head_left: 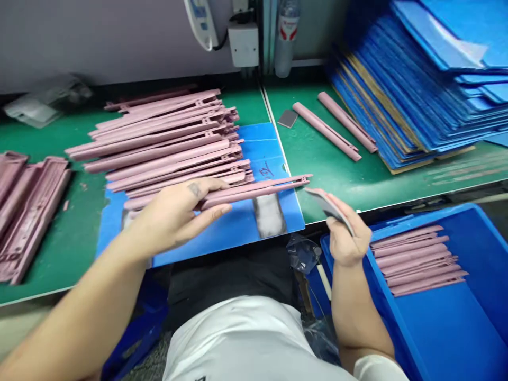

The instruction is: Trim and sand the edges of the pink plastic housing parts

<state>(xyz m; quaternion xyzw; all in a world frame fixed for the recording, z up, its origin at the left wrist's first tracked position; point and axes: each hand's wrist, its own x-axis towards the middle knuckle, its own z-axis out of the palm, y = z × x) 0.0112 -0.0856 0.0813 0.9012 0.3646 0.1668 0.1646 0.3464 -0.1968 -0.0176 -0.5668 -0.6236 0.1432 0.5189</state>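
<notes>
1. I saw the left hand [178, 214] gripping a pink strip [262, 189] over a blue board [234, 227], on the pile's [174, 159] near side.
2. The right hand [351, 238] pinched a grey pad [331, 206] near the strip's right end.
3. Strips in the blue bin [440, 328] at right seemed done; the pile seemed left.

No text is legible, neither on the bottle's [284, 59] label [288, 28] nor the blue board's [238, 223] scrawl [265, 172].

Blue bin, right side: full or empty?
Neither, partly filled. Pink strips lie side by side along the left wall of the bin; bare blue floor shows beside them.
</notes>
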